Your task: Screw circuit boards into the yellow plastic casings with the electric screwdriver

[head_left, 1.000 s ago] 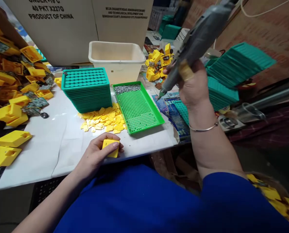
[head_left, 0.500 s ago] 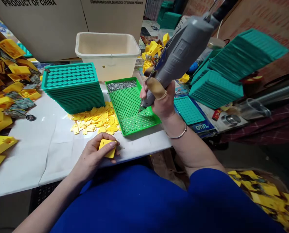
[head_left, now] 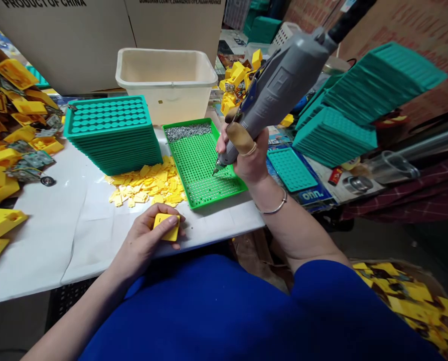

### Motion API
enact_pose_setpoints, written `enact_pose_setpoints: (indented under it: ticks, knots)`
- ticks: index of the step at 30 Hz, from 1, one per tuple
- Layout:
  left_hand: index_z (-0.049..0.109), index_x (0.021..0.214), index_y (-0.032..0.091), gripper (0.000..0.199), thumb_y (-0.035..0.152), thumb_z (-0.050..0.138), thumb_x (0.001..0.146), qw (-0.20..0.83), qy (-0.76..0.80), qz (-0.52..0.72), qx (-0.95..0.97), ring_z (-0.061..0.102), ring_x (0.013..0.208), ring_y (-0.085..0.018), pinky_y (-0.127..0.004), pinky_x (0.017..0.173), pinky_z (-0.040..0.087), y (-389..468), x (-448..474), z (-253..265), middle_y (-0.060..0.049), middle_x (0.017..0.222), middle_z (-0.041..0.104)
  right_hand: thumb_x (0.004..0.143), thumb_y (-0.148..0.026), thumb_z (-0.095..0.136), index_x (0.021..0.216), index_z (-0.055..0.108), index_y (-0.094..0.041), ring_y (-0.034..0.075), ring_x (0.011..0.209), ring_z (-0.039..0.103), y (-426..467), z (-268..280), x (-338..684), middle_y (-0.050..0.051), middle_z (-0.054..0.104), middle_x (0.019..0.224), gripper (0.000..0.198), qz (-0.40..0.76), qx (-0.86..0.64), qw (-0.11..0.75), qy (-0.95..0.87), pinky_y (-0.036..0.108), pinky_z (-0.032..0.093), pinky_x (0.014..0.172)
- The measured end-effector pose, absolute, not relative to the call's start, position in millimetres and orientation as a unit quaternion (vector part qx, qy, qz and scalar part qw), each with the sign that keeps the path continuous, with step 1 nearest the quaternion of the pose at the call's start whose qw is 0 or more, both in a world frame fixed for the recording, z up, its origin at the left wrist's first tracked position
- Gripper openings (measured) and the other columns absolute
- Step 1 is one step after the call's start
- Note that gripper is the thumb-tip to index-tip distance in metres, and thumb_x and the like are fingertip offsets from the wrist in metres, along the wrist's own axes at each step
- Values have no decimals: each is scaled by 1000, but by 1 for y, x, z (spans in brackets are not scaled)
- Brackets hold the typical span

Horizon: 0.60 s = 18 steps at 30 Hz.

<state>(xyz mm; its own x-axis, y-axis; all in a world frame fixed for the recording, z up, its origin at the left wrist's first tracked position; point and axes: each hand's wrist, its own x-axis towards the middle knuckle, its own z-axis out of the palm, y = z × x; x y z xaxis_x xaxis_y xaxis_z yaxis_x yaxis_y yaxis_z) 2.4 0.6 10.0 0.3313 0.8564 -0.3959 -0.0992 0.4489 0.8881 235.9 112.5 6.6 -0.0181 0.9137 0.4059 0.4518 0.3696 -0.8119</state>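
Note:
My left hand [head_left: 148, 230] is closed around a small yellow plastic housing [head_left: 162, 231], thumb on its upper face, near the table's front edge. A grey electric screwdriver [head_left: 276, 82] is gripped in my right hand [head_left: 252, 155], tilted with its bit pointing down and left. Finger covers show on that hand. The bit's tip is over the green perforated tray [head_left: 193, 193]; whether it touches the tray I cannot tell. Small metal screws [head_left: 188, 132] lie heaped along the tray's far end. Loose flat yellow pieces [head_left: 152, 185] are piled left of the tray.
A stack of teal trays [head_left: 113, 135] stands behind the yellow pieces, with a whitish plastic bin [head_left: 167, 100] beyond. Yellow housings with circuit boards [head_left: 16, 130] crowd the left side. More teal trays [head_left: 336, 135] rise at right, near a single teal tray [head_left: 293, 170].
The view has shifted very slightly. Both hands keep their grips, and the screwdriver stays over the green tray with almost no movement.

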Motion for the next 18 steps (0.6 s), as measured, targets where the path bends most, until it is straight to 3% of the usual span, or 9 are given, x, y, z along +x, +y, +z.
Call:
enact_pose_setpoints:
  ticks: [4,10,15,18]
  knots:
    - [61,97,18,20,31,67,83,747,443,345,358,71,84,-23,-29,63,58,3,-2,4,-8,96,72,84,-75,43,84,56,-26,14,58,57,111,15,231,0,54,68,51,254,-485,569,-614,32,50,56]
    - [59,103,16,20,23,61,85,767,413,365,330,71,90,-25,-35,71,59,5,-4,-5,-10,99,72,76,-55,70,80,53,-27,10,47,47,103,45,218,-7,51,56,33,342,-342,678,-553,26,40,46]
    - [57,104,16,21,22,62,84,776,396,379,312,71,92,-25,-36,74,60,3,-2,-5,-9,98,70,62,-61,75,72,49,-27,9,40,42,73,73,182,-9,47,51,44,437,-290,681,-512,26,37,41]
    - [57,104,16,20,21,62,85,775,394,383,310,70,92,-23,-35,75,60,3,-1,-4,-8,98,70,70,-68,60,77,45,-28,13,44,50,53,76,161,-7,47,53,43,464,-324,622,-542,29,44,45]
